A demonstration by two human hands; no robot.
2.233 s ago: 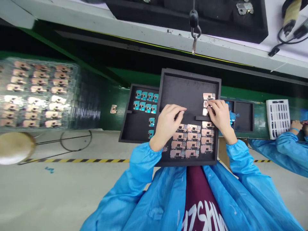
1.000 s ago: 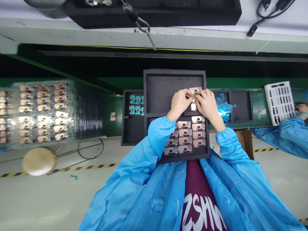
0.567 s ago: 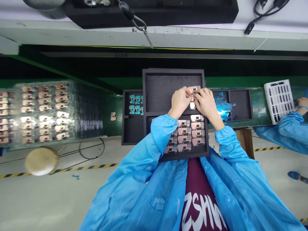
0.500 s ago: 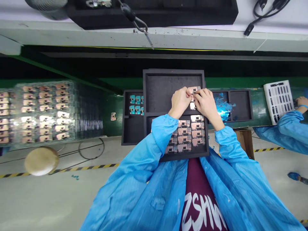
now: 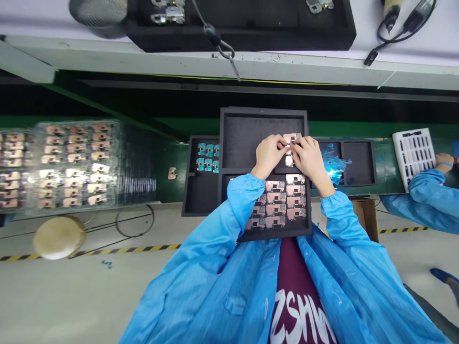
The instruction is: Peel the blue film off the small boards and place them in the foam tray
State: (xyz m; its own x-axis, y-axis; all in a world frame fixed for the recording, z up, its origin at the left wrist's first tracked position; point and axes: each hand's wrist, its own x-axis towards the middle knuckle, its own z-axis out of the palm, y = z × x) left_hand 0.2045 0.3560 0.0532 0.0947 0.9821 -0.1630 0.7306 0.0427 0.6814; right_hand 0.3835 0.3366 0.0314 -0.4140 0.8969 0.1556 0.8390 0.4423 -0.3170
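My left hand (image 5: 269, 154) and my right hand (image 5: 309, 156) meet with pinched fingertips over a small copper-coloured circuit board (image 5: 294, 137). Both sets of fingers cover its middle, and its silvery lower part shows between the hands. This board is over the right side of a black two-part tray (image 5: 263, 111). In the tray's near part, several similar circuit boards (image 5: 275, 198) lie in rows below my wrists. Another black tray (image 5: 201, 193) sits under it to the left, with several blue-covered pieces (image 5: 206, 165) inside.
Clear plastic trays of copper-coloured parts (image 5: 73, 157) are stacked at left. One loose part (image 5: 172, 173) lies on the green bench. Blue film scraps (image 5: 333, 162) fill a compartment at right. A co-worker's hand (image 5: 444, 160) is beside a white slotted tray (image 5: 416, 153). A round stool (image 5: 59, 237) stands below.
The view has shifted slightly, showing more of the upper shelf. Both hands keep pinching at the same board, with only small finger movement.
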